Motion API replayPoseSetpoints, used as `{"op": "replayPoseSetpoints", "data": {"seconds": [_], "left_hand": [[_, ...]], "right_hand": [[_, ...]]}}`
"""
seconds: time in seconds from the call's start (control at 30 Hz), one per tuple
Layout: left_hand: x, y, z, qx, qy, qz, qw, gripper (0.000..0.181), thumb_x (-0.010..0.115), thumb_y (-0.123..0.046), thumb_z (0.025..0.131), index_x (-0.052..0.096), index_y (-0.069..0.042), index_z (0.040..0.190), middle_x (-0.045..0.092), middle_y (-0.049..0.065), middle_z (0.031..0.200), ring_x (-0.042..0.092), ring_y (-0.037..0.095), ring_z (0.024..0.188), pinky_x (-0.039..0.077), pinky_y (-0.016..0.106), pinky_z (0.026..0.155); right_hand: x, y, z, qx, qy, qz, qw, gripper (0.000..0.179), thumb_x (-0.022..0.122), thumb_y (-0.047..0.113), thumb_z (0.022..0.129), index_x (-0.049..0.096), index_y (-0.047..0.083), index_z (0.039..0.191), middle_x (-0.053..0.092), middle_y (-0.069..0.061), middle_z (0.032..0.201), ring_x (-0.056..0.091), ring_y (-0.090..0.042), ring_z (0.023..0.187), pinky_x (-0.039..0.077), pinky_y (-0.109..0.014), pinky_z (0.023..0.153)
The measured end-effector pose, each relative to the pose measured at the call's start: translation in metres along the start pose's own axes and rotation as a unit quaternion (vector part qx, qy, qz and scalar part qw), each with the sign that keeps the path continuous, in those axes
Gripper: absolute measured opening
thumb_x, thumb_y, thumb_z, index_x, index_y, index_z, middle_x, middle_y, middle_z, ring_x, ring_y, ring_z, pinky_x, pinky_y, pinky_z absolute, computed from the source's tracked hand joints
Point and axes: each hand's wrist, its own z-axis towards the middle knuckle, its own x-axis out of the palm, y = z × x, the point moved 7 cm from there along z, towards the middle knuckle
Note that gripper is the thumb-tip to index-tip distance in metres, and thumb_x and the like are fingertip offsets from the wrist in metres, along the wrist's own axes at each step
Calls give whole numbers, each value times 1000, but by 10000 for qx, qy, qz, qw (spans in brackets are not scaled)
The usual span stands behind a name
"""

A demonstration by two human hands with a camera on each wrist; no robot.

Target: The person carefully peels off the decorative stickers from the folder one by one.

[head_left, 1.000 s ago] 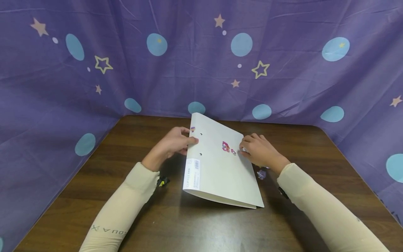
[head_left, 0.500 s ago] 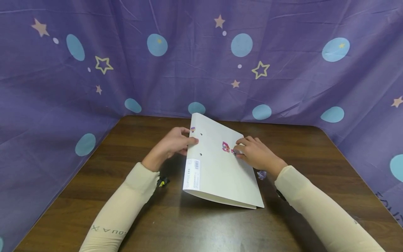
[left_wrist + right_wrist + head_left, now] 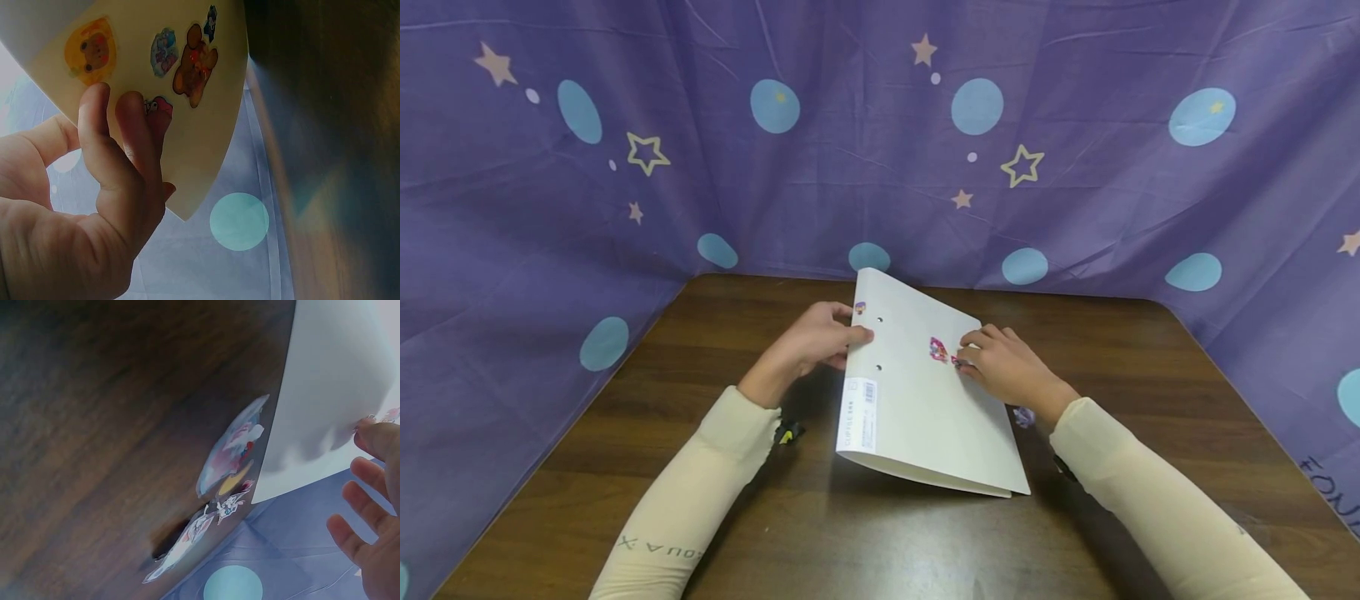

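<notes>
A dark lump with a yellow-green patch [image 3: 787, 432] lies on the tabletop [image 3: 760, 533] left of the white folder [image 3: 925, 425], its left end meeting the outline of the cream left sleeve [image 3: 700, 483]. To the folder's right, a crumpled-looking purplish piece [image 3: 1022, 417] sits partly behind the right wrist; the right wrist view shows glossy, clear-edged cutouts [image 3: 231, 453] there, just beside the cover.

The folder stands tilted in the middle, spine to the left. The left hand [image 3: 820, 337] is clamped on that spine, thumb in front, fingers behind. The right hand [image 3: 1003, 358] has a fingertip on a small sticker [image 3: 956, 362], just right of a larger pink-red one [image 3: 937, 350]; its other fingers are spread apart.

The cover is smooth and stiff, with two round holes; its other side bears a shiny brown bear sticker [image 3: 195, 69]. The wood is dark and streaked, the far curtain [image 3: 865, 192] creased purple cloth.
</notes>
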Motion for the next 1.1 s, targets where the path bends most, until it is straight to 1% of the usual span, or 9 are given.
{"op": "replayPoseSetpoints", "data": {"seconds": [0.13,0.3,0.43,0.63,0.93,1.1], "left_hand": [[0,0,0,-1,-8,1,10000,52,71,-10,94,46,6,137,71,24,105,74,27,78,64,40,65],[0,0,0,-7,-14,1,10000,53,72,-10,94,46,6,137,70,24,106,74,26,78,64,40,65],[0,0,0,-2,-6,-5,10000,53,72,-10,94,46,5,137,70,24,106,74,26,78,64,40,65],[0,0,0,21,2,9,10000,52,71,-10,94,47,6,137,71,24,106,74,27,79,64,40,65],[-1,0,-1,5,-6,-1,10000,51,70,-9,94,46,6,137,70,24,106,74,27,79,64,40,66],[0,1,0,3,3,35,10000,51,70,-9,94,46,7,136,70,25,105,74,27,79,64,39,65]], "right_hand": [[1,1,0,-60,-61,-1,10000,15,73,19,97,76,10,109,69,-9,118,60,-32,108,50,-47,85],[2,4,2,-258,-46,-41,9996,24,75,18,96,74,8,118,68,-9,122,60,-33,109,51,-47,84],[2,7,3,-363,36,-164,9992,27,75,18,95,73,7,120,68,-9,123,60,-32,111,51,-48,86],[2,12,5,-397,40,-301,9988,23,74,17,96,75,8,117,69,-8,121,60,-31,111,52,-48,89],[2,16,8,-415,-15,-643,9971,17,70,17,99,75,9,113,69,-7,119,60,-30,108,52,-46,83],[2,16,8,-347,-75,-706,9969,14,69,15,99,76,9,109,70,-7,116,61,-30,106,52,-45,82]]}}
